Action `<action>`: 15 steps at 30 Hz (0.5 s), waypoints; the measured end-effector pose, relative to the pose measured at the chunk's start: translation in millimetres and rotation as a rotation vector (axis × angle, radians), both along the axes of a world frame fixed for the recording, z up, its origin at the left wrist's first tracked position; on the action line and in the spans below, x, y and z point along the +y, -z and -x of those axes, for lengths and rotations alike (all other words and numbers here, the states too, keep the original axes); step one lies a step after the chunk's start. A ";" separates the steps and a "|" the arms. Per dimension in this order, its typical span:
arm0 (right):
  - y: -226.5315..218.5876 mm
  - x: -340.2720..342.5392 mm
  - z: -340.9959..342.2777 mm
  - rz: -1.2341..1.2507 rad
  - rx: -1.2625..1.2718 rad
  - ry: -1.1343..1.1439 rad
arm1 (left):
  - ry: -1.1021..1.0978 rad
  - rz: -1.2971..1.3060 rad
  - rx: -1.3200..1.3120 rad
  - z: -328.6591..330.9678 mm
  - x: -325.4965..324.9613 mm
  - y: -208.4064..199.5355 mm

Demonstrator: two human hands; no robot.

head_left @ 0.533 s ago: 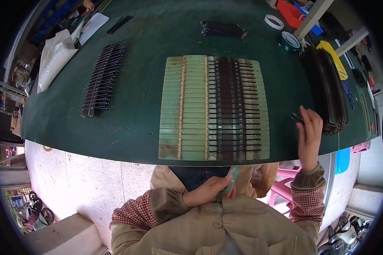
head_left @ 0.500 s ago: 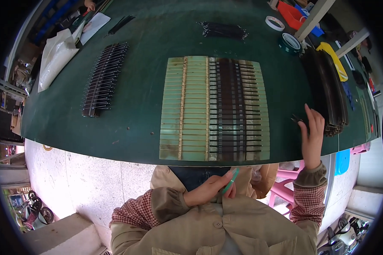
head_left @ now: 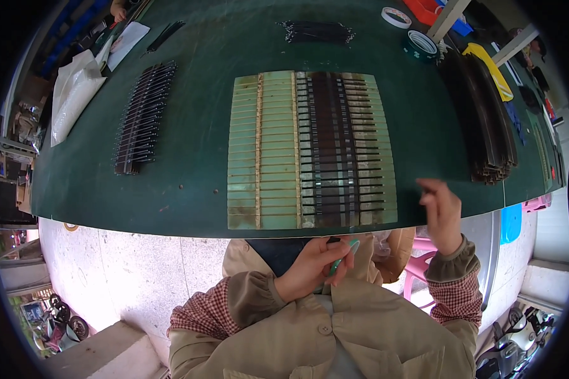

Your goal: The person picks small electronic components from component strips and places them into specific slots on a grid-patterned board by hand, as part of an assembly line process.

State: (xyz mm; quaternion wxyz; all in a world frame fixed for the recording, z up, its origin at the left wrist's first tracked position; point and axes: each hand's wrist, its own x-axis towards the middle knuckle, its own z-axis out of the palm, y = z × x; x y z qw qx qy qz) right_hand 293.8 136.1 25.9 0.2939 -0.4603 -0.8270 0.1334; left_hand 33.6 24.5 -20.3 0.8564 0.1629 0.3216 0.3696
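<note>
Below the table's front edge, my left hand [head_left: 310, 266] is closed around a green curved thing [head_left: 353, 247], mostly hidden by the fingers. A dark tip shows beside that thumb. My right hand [head_left: 442, 211], slightly blurred, hovers over the front edge at the right with its fingers curled. A small dark bit shows at its fingertips, too unclear to name. Between the hands and farther in lies a pale green grooved board [head_left: 278, 158]. Thin black rods [head_left: 372, 159] lie in rows across its right half, over dark brown strips [head_left: 327, 126] running front to back.
Left on the dark green table [head_left: 189, 132] lies a rodded brown strip bundle [head_left: 144, 117]. A stack of long brown strips [head_left: 483, 126] stands right. Black rods [head_left: 316, 33], tape rolls [head_left: 422, 46] and a clear plastic bag [head_left: 76, 95] sit farther back. Another person's hand [head_left: 117, 11] shows far left.
My right hand has come nearer, toward the front edge, and its fingers have curled. The small dark thing by its thumb no longer shows there. My left hand has risen slightly; the view has shifted.
</note>
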 end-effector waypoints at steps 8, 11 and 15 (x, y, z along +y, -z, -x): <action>-19.1 -17.7 46.8 -0.284 -0.405 -0.548 | -0.065 0.142 -0.115 -4.7 -4.6 -15.2; -21.8 -16.6 53.7 -0.296 -0.433 -0.602 | -0.073 0.158 -0.128 -5.2 -5.5 -17.0; -22.7 -18.3 54.9 -0.390 -0.483 -0.639 | -0.057 0.152 -0.131 -5.5 -4.4 -18.5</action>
